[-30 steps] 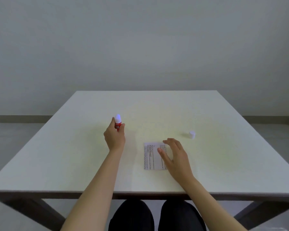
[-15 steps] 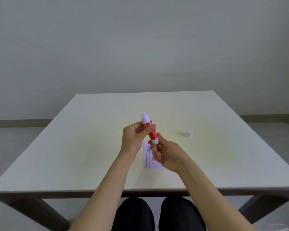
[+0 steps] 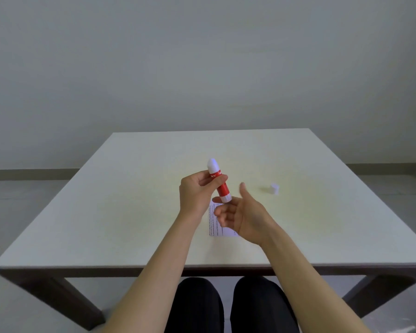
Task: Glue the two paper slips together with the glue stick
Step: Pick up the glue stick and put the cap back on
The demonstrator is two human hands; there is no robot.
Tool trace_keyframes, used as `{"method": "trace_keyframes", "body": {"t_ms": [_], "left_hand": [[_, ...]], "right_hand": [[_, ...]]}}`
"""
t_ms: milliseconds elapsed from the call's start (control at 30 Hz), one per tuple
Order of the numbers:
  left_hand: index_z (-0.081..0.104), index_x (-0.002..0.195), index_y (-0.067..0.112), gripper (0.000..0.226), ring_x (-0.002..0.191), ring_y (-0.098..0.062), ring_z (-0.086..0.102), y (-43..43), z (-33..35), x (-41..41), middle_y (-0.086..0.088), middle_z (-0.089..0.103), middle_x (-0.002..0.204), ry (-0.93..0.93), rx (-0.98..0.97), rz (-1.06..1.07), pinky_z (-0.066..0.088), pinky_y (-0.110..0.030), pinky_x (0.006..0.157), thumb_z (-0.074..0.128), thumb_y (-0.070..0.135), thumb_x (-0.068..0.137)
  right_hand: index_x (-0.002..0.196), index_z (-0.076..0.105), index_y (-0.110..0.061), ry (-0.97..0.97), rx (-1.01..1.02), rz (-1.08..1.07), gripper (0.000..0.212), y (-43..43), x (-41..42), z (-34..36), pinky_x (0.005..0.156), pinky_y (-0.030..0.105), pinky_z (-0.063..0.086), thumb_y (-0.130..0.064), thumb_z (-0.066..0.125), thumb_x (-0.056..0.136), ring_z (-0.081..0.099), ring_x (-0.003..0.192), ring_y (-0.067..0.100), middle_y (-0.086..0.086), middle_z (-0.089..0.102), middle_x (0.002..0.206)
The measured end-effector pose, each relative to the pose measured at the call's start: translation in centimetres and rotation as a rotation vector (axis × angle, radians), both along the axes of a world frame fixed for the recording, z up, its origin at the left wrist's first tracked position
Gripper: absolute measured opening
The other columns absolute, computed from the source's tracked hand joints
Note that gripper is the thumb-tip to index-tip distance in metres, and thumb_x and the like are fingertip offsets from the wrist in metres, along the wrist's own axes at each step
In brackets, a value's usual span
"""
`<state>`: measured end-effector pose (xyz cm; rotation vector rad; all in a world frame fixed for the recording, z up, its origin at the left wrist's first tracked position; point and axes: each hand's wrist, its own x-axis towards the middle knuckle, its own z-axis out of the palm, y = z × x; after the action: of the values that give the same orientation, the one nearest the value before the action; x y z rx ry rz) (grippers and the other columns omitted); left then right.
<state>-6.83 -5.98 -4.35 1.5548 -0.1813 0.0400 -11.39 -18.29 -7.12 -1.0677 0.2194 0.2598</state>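
Observation:
My left hand (image 3: pixel 196 195) grips a red glue stick (image 3: pixel 220 186) by its upper half, above the table, tilted with its bare white glue tip up and away. My right hand (image 3: pixel 244 215) is just below it, palm turned up, thumb spread, with fingertips touching the stick's white bottom end. A printed paper slip (image 3: pixel 215 227) lies flat on the table under both hands, partly hidden by them. I cannot tell whether it is one slip or two stacked.
The small white cap (image 3: pixel 274 189) stands on the white table (image 3: pixel 106 212) to the right of my hands. My dark-clothed knees show below the near table edge. A plain wall stands behind the table.
My left hand lifted the glue stick from the table's left side and brought it to the middle. My right hand left the paper, took the stick's bottom end, then opened its thumb.

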Motion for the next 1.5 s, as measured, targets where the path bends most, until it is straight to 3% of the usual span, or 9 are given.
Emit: {"method": "trace_keyframes", "body": {"t_ms": [133, 333, 500, 600, 800, 1033, 1167, 1300, 1500], "left_hand": [[0.075, 0.067, 0.027, 0.005, 0.080, -0.015, 0.074, 0.1, 0.2, 0.0, 0.003, 0.077, 0.074, -0.004, 0.013, 0.022, 0.053, -0.025, 0.080, 0.078, 0.029, 0.070], [0.074, 0.063, 0.032, 0.009, 0.079, -0.008, 0.073, 0.0, 0.3, 0.0, 0.012, 0.076, 0.070, 0.009, 0.017, 0.033, 0.051, -0.021, 0.077, 0.079, 0.027, 0.069], [0.075, 0.071, 0.025, 0.004, 0.081, -0.016, 0.074, 0.9, 0.3, 0.2, 0.003, 0.078, 0.076, 0.016, 0.024, 0.058, 0.053, -0.027, 0.079, 0.078, 0.028, 0.070], [0.076, 0.073, 0.023, 0.006, 0.081, -0.018, 0.074, 0.9, 0.4, 0.2, -0.001, 0.078, 0.078, 0.022, 0.023, 0.052, 0.054, -0.030, 0.083, 0.078, 0.027, 0.070], [0.077, 0.082, 0.016, 0.014, 0.087, -0.022, 0.073, 0.2, 0.4, 0.1, -0.003, 0.077, 0.084, 0.072, -0.004, 0.057, 0.052, -0.032, 0.090, 0.078, 0.026, 0.071], [0.076, 0.076, 0.017, 0.011, 0.081, -0.020, 0.074, 0.5, -0.1, 0.4, -0.004, 0.077, 0.078, 0.075, 0.021, 0.091, 0.053, -0.031, 0.081, 0.078, 0.027, 0.071], [0.077, 0.081, 0.011, 0.015, 0.086, -0.026, 0.073, 0.3, 0.3, 0.5, -0.009, 0.077, 0.083, 0.075, -0.008, 0.090, 0.053, -0.031, 0.084, 0.077, 0.023, 0.072], [0.074, 0.070, 0.028, 0.003, 0.073, -0.004, 0.070, 0.5, 0.6, 0.5, 0.008, 0.075, 0.070, 0.012, 0.069, 0.111, 0.047, -0.011, 0.071, 0.077, 0.028, 0.071], [0.074, 0.091, 0.022, 0.015, 0.070, -0.010, 0.060, 2.7, -0.3, 1.2, 0.005, 0.064, 0.073, -0.289, 0.566, 0.094, 0.038, -0.011, 0.063, 0.075, 0.020, 0.076]], "right_hand": [[0.090, 0.059, -0.003, -0.181, 0.033, -0.100, 0.023, 0.5, 0.0, -0.6, 0.057, 0.023, 0.054, -0.023, 0.048, 0.097, 0.062, 0.054, 0.017, 0.008, 0.066, 0.066], [0.088, 0.045, -0.017, -0.639, -1.168, -0.541, 0.021, 2.4, 0.0, -2.9, 0.062, 0.021, 0.043, -0.021, 0.066, 0.085, 0.054, 0.073, 0.012, 0.003, 0.057, 0.086], [0.110, 0.056, -0.002, -0.066, 0.064, -0.034, 0.050, 1.5, 0.3, -0.1, 0.063, 0.031, 0.057, -0.044, 0.033, 0.099, 0.068, 0.060, 0.021, 0.013, 0.069, 0.076], [0.096, 0.060, -0.003, -0.129, 0.158, -0.026, 0.024, 1.2, 0.3, -0.2, 0.060, 0.026, 0.056, -0.020, 0.043, 0.099, 0.066, 0.059, 0.019, 0.011, 0.066, 0.074], [0.092, 0.048, -0.014, -0.682, -1.168, -0.538, 0.013, 2.8, -0.3, -2.8, 0.062, 0.026, 0.045, -0.013, 0.060, 0.087, 0.056, 0.072, 0.017, -0.004, 0.054, 0.081], [0.105, 0.057, -0.001, -0.113, 0.118, -0.026, 0.038, 1.4, 0.1, -0.2, 0.059, 0.029, 0.052, -0.031, 0.033, 0.101, 0.061, 0.055, 0.021, 0.010, 0.062, 0.069], [0.089, 0.053, -0.013, -0.451, -0.637, -0.344, 0.006, 2.3, 0.0, -1.0, 0.058, 0.020, 0.047, -0.017, 0.052, 0.093, 0.058, 0.055, 0.008, 0.005, 0.063, 0.070], [0.103, 0.050, -0.016, -0.642, -1.137, -0.372, 0.028, 0.4, 0.7, -1.6, 0.070, 0.026, 0.044, -0.036, 0.061, 0.086, 0.054, 0.082, 0.010, -0.001, 0.058, 0.099], [0.144, 0.030, -0.021, -0.105, -2.063, -0.123, 0.049, -9.1, 4.0, -2.1, 0.093, 0.041, 0.042, -0.030, 0.043, 0.097, 0.048, 0.114, 0.035, 0.016, 0.035, 0.141]]}}
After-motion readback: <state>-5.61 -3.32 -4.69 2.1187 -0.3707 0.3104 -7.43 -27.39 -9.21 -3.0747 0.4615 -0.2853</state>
